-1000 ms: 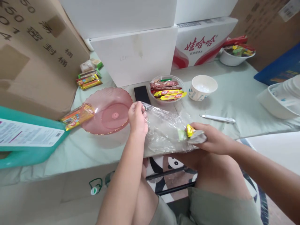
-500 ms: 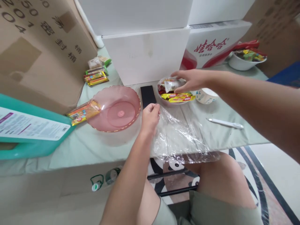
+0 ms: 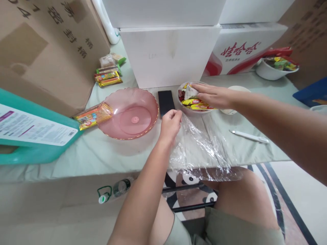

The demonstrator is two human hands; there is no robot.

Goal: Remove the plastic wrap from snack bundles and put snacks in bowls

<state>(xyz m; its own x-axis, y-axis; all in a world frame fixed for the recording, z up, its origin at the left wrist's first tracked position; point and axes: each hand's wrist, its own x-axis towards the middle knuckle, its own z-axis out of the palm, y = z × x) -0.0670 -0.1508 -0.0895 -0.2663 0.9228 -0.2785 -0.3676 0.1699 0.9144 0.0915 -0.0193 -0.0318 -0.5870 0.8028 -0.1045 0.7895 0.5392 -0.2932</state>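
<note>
Snacks (image 3: 192, 102) already lay in the bowl (image 3: 186, 109), right hand (image 3: 213, 95) flattened over them, left hand (image 3: 171, 124) pinching a seemingly empty bag (image 3: 201, 146).

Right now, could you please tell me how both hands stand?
Left hand: closed, pinching the plastic bag.
Right hand: open, over the snacks in the bowl.

The left hand (image 3: 170, 123) pinches a clear plastic bag (image 3: 204, 144) that spreads to its right and over the edge of the counter (image 3: 109, 163). The right hand (image 3: 214, 96) reaches flat, fingers straight, over snack packets (image 3: 193, 102) in a clear bowl (image 3: 188, 110). Just beyond the left hand lies a black phone (image 3: 165, 101); left of it, a pink dish (image 3: 135, 119). The right wrist partly hides a white cup (image 3: 239, 88).
</note>
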